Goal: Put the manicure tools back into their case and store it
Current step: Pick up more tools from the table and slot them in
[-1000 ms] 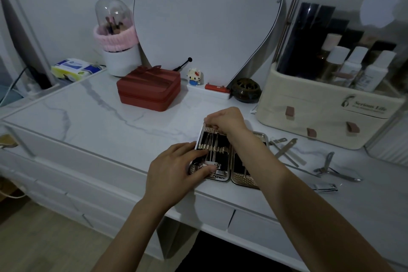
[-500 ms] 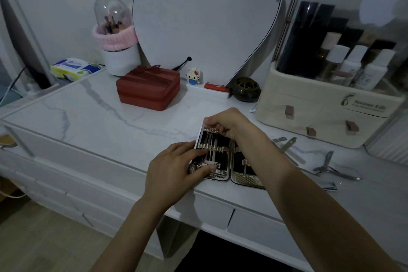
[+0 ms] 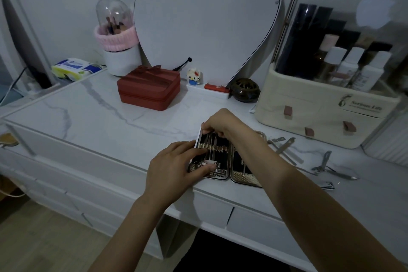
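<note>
The manicure case (image 3: 241, 178) lies open flat near the table's front edge, gold-rimmed with dark lining, and several thin metal tools are strapped in its left half. My left hand (image 3: 174, 168) grips that half's left edge, thumb pressed on its lower part. My right hand (image 3: 220, 123) pinches the top end of a tool at the far end of the left half; the tool is mostly hidden by my fingers. Loose tools lie to the right: a file and pusher (image 3: 284, 146), nippers (image 3: 326, 165) and a clipper (image 3: 327, 186).
A cream cosmetics organiser (image 3: 320, 117) with bottles stands at the back right. A red zip box (image 3: 148, 89), a small figurine (image 3: 194, 76), a dark round jar (image 3: 245, 89), a brush holder (image 3: 117, 37) and a mirror (image 3: 205, 13) line the back. Drawers sit under the tabletop (image 3: 88, 112).
My right hand has crept slightly toward me over the top of the left half, and its forearm now covers more of the right half. My left hand has stayed put.
</note>
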